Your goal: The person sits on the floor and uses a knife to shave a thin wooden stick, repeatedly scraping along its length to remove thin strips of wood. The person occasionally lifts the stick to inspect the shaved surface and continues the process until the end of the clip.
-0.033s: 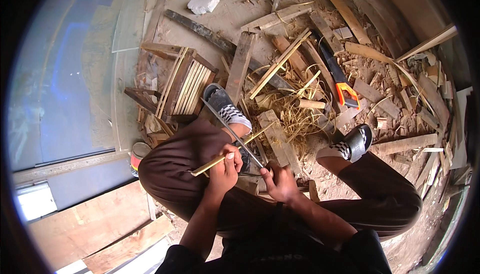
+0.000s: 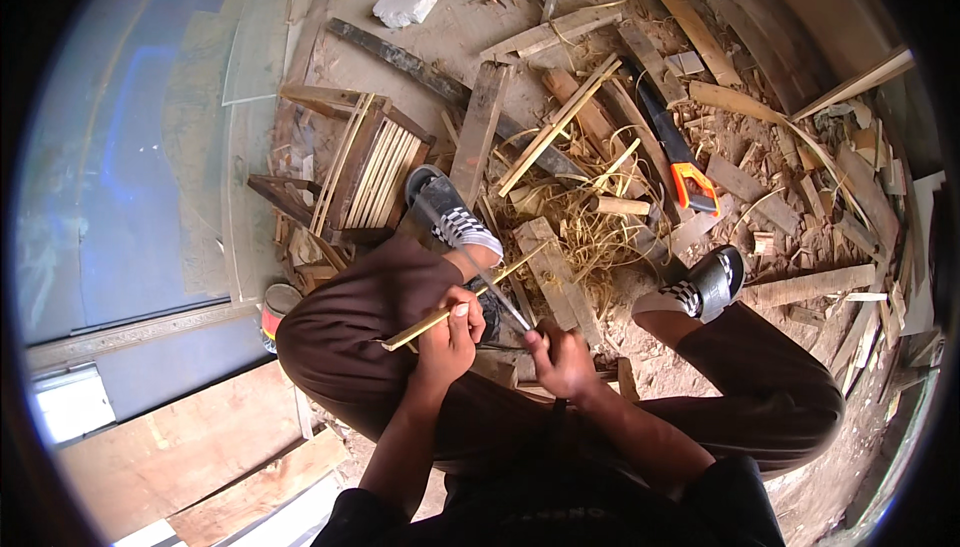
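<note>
Head view: person sat low on the floor, knees up. Left hand (image 2: 447,339) was closed around a thin bamboo strip (image 2: 462,299), which ran from near the left knee up and right toward the checkered shoe (image 2: 455,215); held across the lap, likely so its length stayed steady against the leg. Right hand (image 2: 560,359) was clamped on the handle of a knife (image 2: 490,285), blade angled up-left and crossing the strip just beside the left thumb, which fits a shaving or splitting cut, pushing away from the body. Both grips were fully closed, fingers wrapped, none apart.

Curly shavings (image 2: 590,232) lay heaped on the floor just beyond the hands, between the two feet, where offcuts would fall. An orange-handled handsaw (image 2: 675,159) lay further right among wood scraps, well apart from the hands. A small slatted wooden frame (image 2: 365,162) sat at left, far side of the left knee. A white lump (image 2: 405,9) lay at the far edge. Flat boards (image 2: 190,447) lay near left.
</note>
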Tool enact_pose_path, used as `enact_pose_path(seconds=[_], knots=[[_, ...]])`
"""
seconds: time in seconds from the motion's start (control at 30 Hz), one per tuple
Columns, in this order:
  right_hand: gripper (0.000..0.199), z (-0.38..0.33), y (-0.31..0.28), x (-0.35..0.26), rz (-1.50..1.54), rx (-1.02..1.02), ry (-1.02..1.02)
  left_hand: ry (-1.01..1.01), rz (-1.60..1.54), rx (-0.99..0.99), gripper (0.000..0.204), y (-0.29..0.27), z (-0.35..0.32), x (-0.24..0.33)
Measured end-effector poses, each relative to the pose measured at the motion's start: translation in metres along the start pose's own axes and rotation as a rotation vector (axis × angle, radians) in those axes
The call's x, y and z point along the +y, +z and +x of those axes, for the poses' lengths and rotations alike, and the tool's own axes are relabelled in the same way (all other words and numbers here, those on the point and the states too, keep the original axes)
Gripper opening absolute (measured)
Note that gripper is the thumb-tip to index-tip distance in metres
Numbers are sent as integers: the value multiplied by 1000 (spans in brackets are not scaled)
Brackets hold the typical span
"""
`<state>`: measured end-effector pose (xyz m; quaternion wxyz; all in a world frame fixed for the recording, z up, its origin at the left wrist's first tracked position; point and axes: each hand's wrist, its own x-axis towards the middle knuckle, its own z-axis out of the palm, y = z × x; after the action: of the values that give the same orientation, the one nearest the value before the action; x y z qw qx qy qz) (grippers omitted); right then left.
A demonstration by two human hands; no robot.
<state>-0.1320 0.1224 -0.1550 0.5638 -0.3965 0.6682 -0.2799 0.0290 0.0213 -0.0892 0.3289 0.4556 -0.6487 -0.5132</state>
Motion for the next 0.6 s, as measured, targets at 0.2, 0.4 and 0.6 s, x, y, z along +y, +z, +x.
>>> enact_pose_path(seconds=[0.2,0.4,0.6], knots=[[56,35,-20,26,-69,25,142,170,136,-117,24,6,15,-2],[39,11,-9,3,75,10,-120,43,1,-37,24,9,20,-5],[42,37,-11,22,19,24,54,68,-68,7,24,3,25,-7]])
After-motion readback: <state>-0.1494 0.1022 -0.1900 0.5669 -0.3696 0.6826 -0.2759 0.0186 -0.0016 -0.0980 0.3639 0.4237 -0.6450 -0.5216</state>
